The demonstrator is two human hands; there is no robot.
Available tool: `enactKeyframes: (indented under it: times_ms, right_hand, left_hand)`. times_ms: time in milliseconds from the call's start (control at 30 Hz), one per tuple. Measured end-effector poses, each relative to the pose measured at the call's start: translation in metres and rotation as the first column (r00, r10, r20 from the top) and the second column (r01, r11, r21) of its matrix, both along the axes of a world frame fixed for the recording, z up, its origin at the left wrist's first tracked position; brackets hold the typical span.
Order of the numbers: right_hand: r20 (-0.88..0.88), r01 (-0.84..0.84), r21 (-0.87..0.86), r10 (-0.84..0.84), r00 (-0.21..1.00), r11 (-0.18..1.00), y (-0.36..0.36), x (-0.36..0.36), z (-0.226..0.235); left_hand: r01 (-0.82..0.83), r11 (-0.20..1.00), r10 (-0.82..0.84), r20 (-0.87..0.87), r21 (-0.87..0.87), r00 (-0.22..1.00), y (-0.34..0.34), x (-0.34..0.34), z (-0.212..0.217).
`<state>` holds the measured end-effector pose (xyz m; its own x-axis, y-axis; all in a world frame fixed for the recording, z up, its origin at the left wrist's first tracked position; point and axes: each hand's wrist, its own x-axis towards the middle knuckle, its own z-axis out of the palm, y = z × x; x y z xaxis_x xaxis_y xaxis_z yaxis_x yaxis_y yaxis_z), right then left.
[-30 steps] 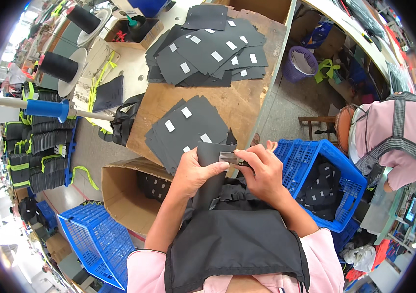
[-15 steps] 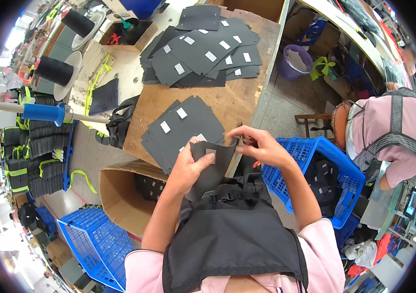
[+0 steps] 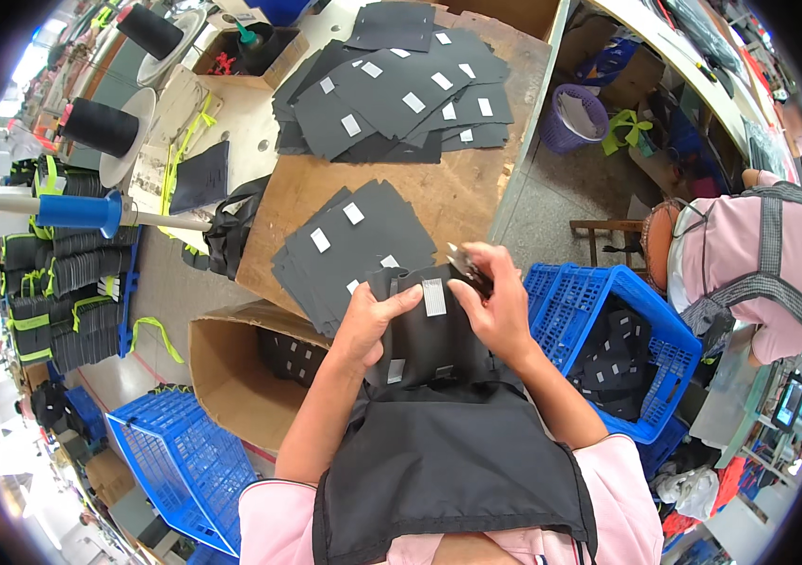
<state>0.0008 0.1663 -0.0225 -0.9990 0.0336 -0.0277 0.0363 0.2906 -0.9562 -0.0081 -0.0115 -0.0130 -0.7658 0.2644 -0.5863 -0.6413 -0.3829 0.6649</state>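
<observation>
Both grips are closed: my left hand (image 3: 370, 323) pins the dark fabric piece (image 3: 427, 330) with thumb on top, and my right hand (image 3: 498, 306) presses its other edge while pinching small snips (image 3: 468, 266). That piece, with its white label (image 3: 434, 297), sits at the near edge of the wooden bench (image 3: 457, 193), just beside a stack of similar pieces (image 3: 349, 247).

A black fabric piece (image 3: 425, 325) bearing small white labels is held flat over the desk (image 3: 462, 202) edge, with small metal snips (image 3: 469, 268) pointing at its upper right corner.
</observation>
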Motion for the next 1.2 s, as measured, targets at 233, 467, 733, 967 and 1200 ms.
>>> enactKeyframes:
  times_ms: [233, 467, 733, 967, 1200]
  right_hand:
    - [-0.199, -0.135, 0.358, 0.216, 0.956, 0.924, 0.017, -0.003, 0.002]
    - [-0.223, -0.293, 0.471, 0.434, 0.873, 0.832, 0.027, -0.031, 0.004]
    - [-0.299, -0.395, 0.599, 0.652, 0.697, 0.697, 0.032, -0.051, 0.018]
    - [-0.306, -0.413, 0.629, 0.699, 0.647, 0.658, 0.036, -0.055, 0.025]
    - [-0.275, -0.433, 0.644, 0.719, 0.638, 0.631, 0.039, -0.054, 0.027]
  left_hand:
    - [-0.041, 0.991, 0.041, -0.005, -0.125, 0.999, 0.003, -0.012, -0.006]
    - [0.021, 0.992, -0.018, 0.026, -0.123, 0.999, -0.003, -0.017, -0.010]
    - [0.183, 0.974, -0.179, 0.043, -0.134, 0.983, -0.009, -0.025, 0.001]
    - [0.209, 0.975, -0.201, 0.095, -0.079, 0.975, -0.011, -0.028, 0.001]
    - [0.216, 0.976, -0.213, 0.085, -0.031, 0.973, -0.010, -0.029, 0.002]
